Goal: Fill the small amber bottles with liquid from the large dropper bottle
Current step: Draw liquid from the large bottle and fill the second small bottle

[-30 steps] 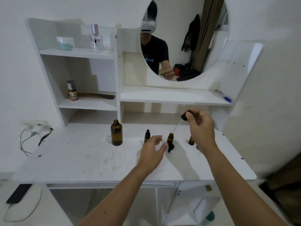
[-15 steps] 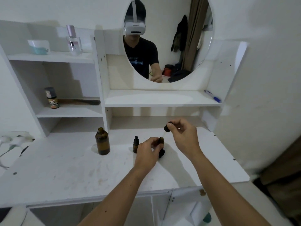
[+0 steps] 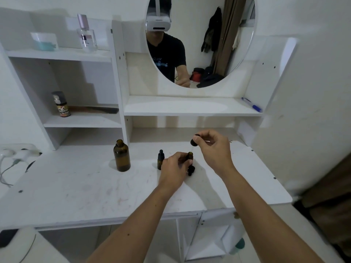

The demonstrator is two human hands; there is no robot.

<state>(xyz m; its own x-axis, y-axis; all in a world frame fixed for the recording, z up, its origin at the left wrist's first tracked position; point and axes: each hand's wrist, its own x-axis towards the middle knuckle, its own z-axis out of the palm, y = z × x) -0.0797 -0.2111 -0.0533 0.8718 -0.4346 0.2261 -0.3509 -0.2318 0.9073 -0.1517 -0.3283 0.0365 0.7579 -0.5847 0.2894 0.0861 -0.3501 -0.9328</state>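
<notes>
Left hand (image 3: 175, 168) rests low on the white surface (image 3: 76, 186), fingers curled round a small open amber bottle (image 3: 190, 156); only the bottle's neck and mouth show above the fingertips, so the grip is closed on its body. Right hand (image 3: 213, 149) is held above and just to the right of that grip, thumb and forefinger pinching the black bulb of the dropper (image 3: 194, 140); the remaining fingers are loosely curled. The dropper's thin glass tube slants down and left from the bulb toward the mouth of the held bottle; whether the tip is inside the mouth or just over it cannot be told. A loose black cap (image 3: 190, 170) lies on the surface just below the left grip, touching or nearly touching the fingertips. A second small bottle with black dropper cap (image 3: 160, 160) stands upright just left of the left hand, close beside the knuckles. The large amber bottle (image 3: 121, 156) stands upright and uncapped further left, well apart from both hands. Behind the surface, shelving: a perfume bottle (image 3: 86, 34) and a white jar (image 3: 45, 41) on the top left shelf, a small labelled bottle (image 3: 61, 104) one shelf lower, a blue pen (image 3: 251, 104) on the shelf under the round mirror (image 3: 218, 44).
</notes>
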